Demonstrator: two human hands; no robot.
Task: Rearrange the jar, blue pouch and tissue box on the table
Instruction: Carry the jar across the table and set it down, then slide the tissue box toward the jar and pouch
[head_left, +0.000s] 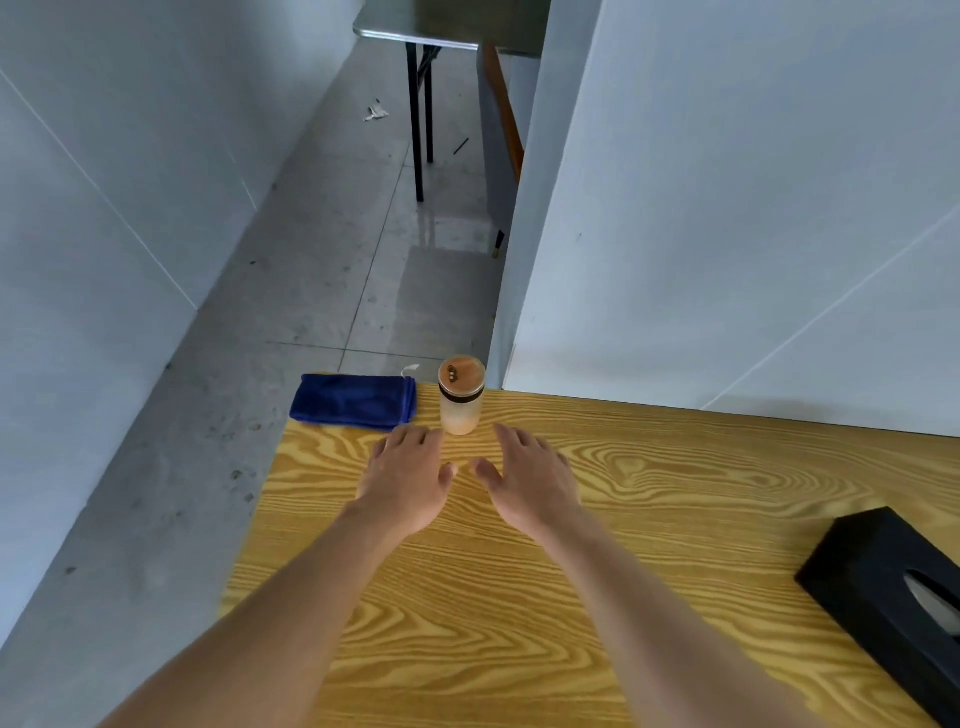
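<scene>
**Wood-grain tabletop: three items and two hands**

Yellow pine-patterned table (597, 597), bold swirling grain, is taken as the landmark for all entries below.

1. Jar (461, 401). Frosted, pale body with an amber tint toward the base, a dark band below a round wooden lid. Stands upright close to the table's far edge. A small dark mark sits on the lid; no label or lettering can be read on it.

2. Blue pouch (354, 400). Deep blue, soft towel-like fabric, lying flat at the table's far left corner, just beside the jar on its left, not touching it. A small white tab shows behind its right end. No writing visible.

3. Tissue box (893, 597). Matte black, rectangular, lying at an angle at the table's right edge, well apart from the jar and pouch. A slot in its top shows a pale tissue. No brand or print legible.

4. Left hand (410, 478). Palm down over the table, fingers straight and loosely spread, holding nothing. Fingertips lie near the pouch's near edge and just left of the jar's base; contact with either cannot be told.

5. Right hand (530, 483). Palm down over the table, fingers extended and relaxed, holding nothing. Fingertips lie just right of the jar's base, apart from it.

Both bare forearms reach in from the table's near edge, with the jar between the two sets of fingertips.

Beyond the table's far edge: grey tiled floor (311, 270), white wall panels (727, 208), a second table with black legs (421, 104).
</scene>
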